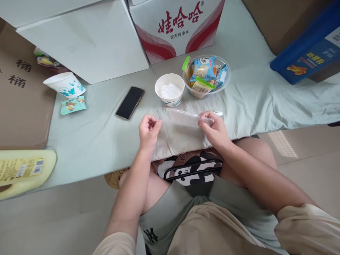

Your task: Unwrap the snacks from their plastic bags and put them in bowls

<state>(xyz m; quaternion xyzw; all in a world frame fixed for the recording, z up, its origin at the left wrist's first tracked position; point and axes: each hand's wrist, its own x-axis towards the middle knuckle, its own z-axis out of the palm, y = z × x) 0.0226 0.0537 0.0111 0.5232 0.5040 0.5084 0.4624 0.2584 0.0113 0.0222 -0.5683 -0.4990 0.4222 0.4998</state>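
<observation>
A thin clear plastic bag (183, 116) stretches leftward from my right hand (215, 130), whose thumb and fingers pinch its right end. My left hand (149, 132) is closed, thumb against curled fingers, a little left of the bag's free end; whether anything small is in it I cannot make out. Just beyond the bag stands a white paper bowl (171, 101) with a blue leaf print, and crumpled clear plastic (168, 90) lies inside it. To its right, a clear plastic bowl (226, 76) holds several wrapped snacks (204, 67). Part of a small whitish object (218, 113) shows behind my right hand.
A black phone (130, 102) lies on the pale green cloth (103, 138). At left are a tipped paper bowl (66, 85), a teal snack packet (73, 105) and a yellow jug (26, 170). Boxes (180, 32) line the back; a blue container (305, 46) stands right.
</observation>
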